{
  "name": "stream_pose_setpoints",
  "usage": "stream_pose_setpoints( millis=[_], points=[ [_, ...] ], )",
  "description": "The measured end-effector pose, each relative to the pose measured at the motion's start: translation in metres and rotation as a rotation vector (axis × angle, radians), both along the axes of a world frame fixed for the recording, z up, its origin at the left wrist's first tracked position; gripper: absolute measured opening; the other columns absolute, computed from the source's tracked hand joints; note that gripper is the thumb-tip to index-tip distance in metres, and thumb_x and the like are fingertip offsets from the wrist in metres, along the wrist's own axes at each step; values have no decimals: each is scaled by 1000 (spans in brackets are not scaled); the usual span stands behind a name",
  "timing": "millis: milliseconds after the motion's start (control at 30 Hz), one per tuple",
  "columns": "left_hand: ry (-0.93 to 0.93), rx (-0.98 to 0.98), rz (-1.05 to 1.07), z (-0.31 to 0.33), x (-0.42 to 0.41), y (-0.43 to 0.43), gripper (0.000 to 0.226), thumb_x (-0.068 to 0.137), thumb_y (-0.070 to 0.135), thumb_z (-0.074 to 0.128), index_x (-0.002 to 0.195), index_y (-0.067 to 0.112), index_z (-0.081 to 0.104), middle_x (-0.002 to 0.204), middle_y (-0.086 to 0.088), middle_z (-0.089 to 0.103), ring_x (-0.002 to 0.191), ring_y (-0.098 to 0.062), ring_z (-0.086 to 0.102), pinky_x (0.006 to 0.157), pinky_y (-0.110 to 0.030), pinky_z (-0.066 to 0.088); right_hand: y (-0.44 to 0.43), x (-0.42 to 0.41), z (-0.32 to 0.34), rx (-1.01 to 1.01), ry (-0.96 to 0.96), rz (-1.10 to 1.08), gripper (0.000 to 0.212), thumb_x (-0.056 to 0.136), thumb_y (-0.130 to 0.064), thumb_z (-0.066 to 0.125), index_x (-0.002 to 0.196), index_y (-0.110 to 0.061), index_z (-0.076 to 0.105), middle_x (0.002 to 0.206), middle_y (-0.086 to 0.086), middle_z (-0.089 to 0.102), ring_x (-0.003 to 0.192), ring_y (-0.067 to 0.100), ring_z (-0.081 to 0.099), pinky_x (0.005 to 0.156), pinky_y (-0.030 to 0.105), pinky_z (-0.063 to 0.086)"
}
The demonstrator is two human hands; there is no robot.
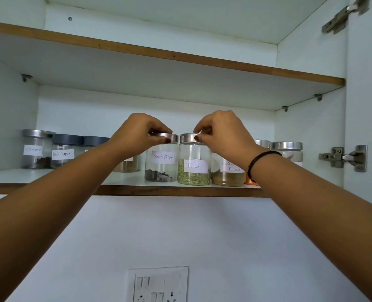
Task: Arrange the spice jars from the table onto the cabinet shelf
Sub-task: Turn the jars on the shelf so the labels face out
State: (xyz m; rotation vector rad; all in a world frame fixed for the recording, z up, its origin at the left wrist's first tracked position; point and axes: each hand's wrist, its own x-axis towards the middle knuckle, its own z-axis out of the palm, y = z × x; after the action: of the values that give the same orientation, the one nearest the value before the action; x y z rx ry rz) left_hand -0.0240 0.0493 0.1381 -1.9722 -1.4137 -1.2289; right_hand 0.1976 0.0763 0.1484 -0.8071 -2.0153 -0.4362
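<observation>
1. Glass with a steel lid, the Fennel jar (pixel 194 168) is standing upright near the front edge of the cabinet shelf (pixel 137 189), with greenish seeds filling its lower part.
2. The right hand (pixel 222 136) is reaching over the Fennel jar from above and pinching its lid between the thumb and curled fingertips. A black band (pixel 257 164) is sitting on that wrist.
3. The left hand (pixel 140 134) is gripping the steel lid of the Black Pepper jar (pixel 161 162), which is standing upright just left of the Fennel jar. Whether the two glass walls are touching cannot be told. Dark peppercorns are lying at its bottom.
4. Just right of the Fennel jar, the Coriander Powder jar (pixel 228 173) is standing on the same shelf, holding tan powder, its top hidden by the right wrist.
5. Further right of the Fennel jar, an orange-filled jar (pixel 248 180) is showing only as a sliver beside the wrist, and a steel-lidded jar (pixel 287 151) is standing beyond it.
6. Well to the left of the Fennel jar and further back, the Cloves jar (pixel 36 151) is standing beside a grey-lidded Black Pepper jar (pixel 64 153) and another grey-lidded jar (pixel 94 141) whose label is hidden by the left forearm.
7. Left of the Fennel jar and behind it, a jar of tan powder (pixel 126 165) is peeking out past the left forearm.
8. Above the Fennel jar an upper shelf (pixel 180 59) with a brown edge is running across. A metal hinge (pixel 344 158) is sitting well to the right of the jar, and a white switch plate (pixel 159 284) is showing on the wall below it.
</observation>
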Motion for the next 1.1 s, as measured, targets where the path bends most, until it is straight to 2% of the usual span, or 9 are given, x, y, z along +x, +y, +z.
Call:
stream_pose_setpoints(
  millis=[267, 333, 400, 467, 567, 700, 767, 933, 1100],
  points=[
    [-60, -57, -42, 1, -10, 9, 30, 87, 14, 74, 116, 16, 74, 102, 8, 68, 82, 4, 58, 67, -3, 40, 18, -16, 1, 35, -77, -103, 21, 87, -11, 65, 104, -19, 74, 100, 2, 72, 91, 22, 66, 82, 34, 56],
    [-58, -71, -35, 4, -12, 13, 29, 86, 13, 75, 115, 15, 74, 101, 7, 69, 82, 4, 59, 68, -4, 41, 28, -22, -1, 70, -139, -163, 23, 85, -4, 62, 99, -18, 74, 97, 4, 72, 88, 25, 67, 74, 35, 57],
    [-50, -90, -23, 8, -16, 19, 28, 85, 14, 76, 113, 15, 75, 100, 6, 70, 81, 4, 60, 66, -3, 42, 37, -27, -3, 97, -225, -236, 24, 81, 3, 59, 88, -14, 73, 89, 6, 70, 79, 26, 65, 55, 24, 45],
    [-41, -112, -19, 12, -21, 25, 29, 82, 13, 78, 111, 14, 76, 101, 5, 72, 80, 5, 62, 61, 0, 43, 38, -32, -1, 89, -276, -277, 24, 80, 7, 56, 86, -11, 71, 84, 6, 66, 71, 24, 57, 48, 21, 28],
    [-18, -136, -5, 16, -27, 35, 30, 82, 12, 79, 111, 12, 76, 104, 2, 73, 81, 4, 63, 61, -1, 44, 36, -39, 7, 73, -303, -285, 27, 81, 8, 53, 91, -9, 72, 76, 6, 56, 72, 25, 52, 50, 22, 28],
    [0, -144, -4, 16, -33, 46, 28, 83, 10, 78, 111, 11, 75, 106, -1, 74, 84, 2, 64, 70, -7, 45, 49, -46, 13, 30, -299, -233, 32, 83, 6, 53, 103, -11, 72, 100, 9, 66, 86, 27, 59, 62, 28, 40],
    [8, -137, 3, 15, -36, 51, 28, 83, 9, 78, 111, 10, 75, 106, -1, 74, 84, 2, 63, 71, -7, 44, 55, -50, 13, 18, -289, -222, 32, 82, 6, 53, 102, -11, 72, 98, 9, 65, 84, 27, 57, 63, 29, 40],
    [7, -140, 31, 17, -41, 59, 28, 82, 11, 79, 110, 12, 76, 104, 0, 73, 87, -7, 66, 72, -9, 45, 66, -61, 10, -20, -296, -249, 21, 80, 10, 50, 75, -9, 59, 66, 3, 43, 63, 23, 46, 52, 23, 32],
    [23, -161, 70, 23, -46, 67, 30, 81, 11, 81, 110, 11, 76, 106, -4, 74, 82, -7, 64, 70, -8, 44, 80, -73, 6, -34, -315, -254, 34, 79, 12, 48, 58, -14, 38, 63, 3, 37, 56, 17, 38, 47, 22, 26]
  ],
)
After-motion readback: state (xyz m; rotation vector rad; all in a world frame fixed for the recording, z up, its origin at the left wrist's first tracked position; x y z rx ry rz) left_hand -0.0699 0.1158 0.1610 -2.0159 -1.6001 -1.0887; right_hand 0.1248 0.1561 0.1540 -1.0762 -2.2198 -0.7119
